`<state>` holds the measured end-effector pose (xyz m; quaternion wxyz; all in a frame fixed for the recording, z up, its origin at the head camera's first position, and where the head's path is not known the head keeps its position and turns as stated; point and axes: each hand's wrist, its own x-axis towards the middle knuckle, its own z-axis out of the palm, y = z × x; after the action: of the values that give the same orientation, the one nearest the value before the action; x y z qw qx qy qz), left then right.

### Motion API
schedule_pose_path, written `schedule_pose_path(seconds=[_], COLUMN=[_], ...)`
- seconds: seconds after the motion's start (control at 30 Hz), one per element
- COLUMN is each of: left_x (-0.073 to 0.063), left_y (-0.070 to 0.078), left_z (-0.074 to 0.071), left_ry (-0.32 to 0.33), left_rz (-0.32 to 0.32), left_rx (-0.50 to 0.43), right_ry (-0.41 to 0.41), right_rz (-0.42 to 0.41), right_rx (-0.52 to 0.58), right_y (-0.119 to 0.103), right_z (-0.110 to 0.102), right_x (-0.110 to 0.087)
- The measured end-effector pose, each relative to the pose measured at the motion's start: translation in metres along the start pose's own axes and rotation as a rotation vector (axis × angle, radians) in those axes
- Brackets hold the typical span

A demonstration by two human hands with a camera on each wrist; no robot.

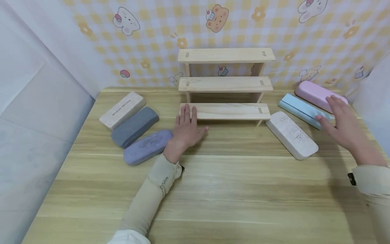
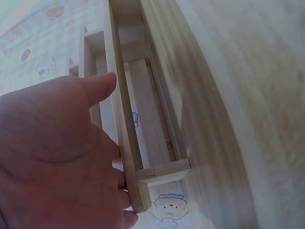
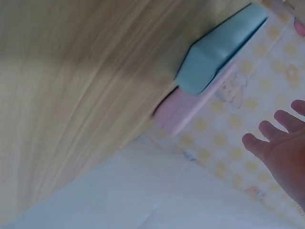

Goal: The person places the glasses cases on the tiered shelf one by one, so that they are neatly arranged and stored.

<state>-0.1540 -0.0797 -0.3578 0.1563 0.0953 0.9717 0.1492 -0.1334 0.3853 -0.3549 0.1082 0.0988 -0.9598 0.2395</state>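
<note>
Evidently nearer, right hand (image 1: 345,128), fingers extended, empty, hangs by near-right end of pale-blue oblong case (image 1: 300,109), long axis slanting away leftward; left hand (image 1: 186,131) straight-fingered on pale wooden three-tier shelf (image 1: 231,110).

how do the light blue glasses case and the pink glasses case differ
Shape: the light blue glasses case has straight edges and angular facets, while the pink glasses case has rounded ends.
Colour: the first is pale blue, the second pinkish lilac.
Place: the pink one lies closer to the patterned backdrop; the blue one lies in front of it.
Both are long, narrow and on the wooden table.
</note>
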Motion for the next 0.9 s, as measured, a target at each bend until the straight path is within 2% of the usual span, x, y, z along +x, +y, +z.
schedule_pose_path(seconds=[0.2, 0.43, 0.6, 0.9], left_x=[-0.002, -0.002, -0.001, -0.004], left_y=[0.000, 0.000, 0.002, 0.000], left_z=[0.003, 0.003, 0.003, 0.002], left_ry=[0.008, 0.040, 0.037, 0.038], left_rz=[0.001, -0.005, -0.010, -0.007], left_rx=[0.029, 0.047, 0.051, 0.062], right_ry=[0.031, 0.047, 0.009, -0.031], right_rz=[0.140, 0.232, 0.314, 0.419], right_rx=[0.027, 0.001, -0.008, 0.070], right_y=[0.022, 0.043, 0.053, 0.072], right_z=[-0.008, -0.017, -0.020, -0.011], right_x=[0.003, 0.012, 0.020, 0.039])
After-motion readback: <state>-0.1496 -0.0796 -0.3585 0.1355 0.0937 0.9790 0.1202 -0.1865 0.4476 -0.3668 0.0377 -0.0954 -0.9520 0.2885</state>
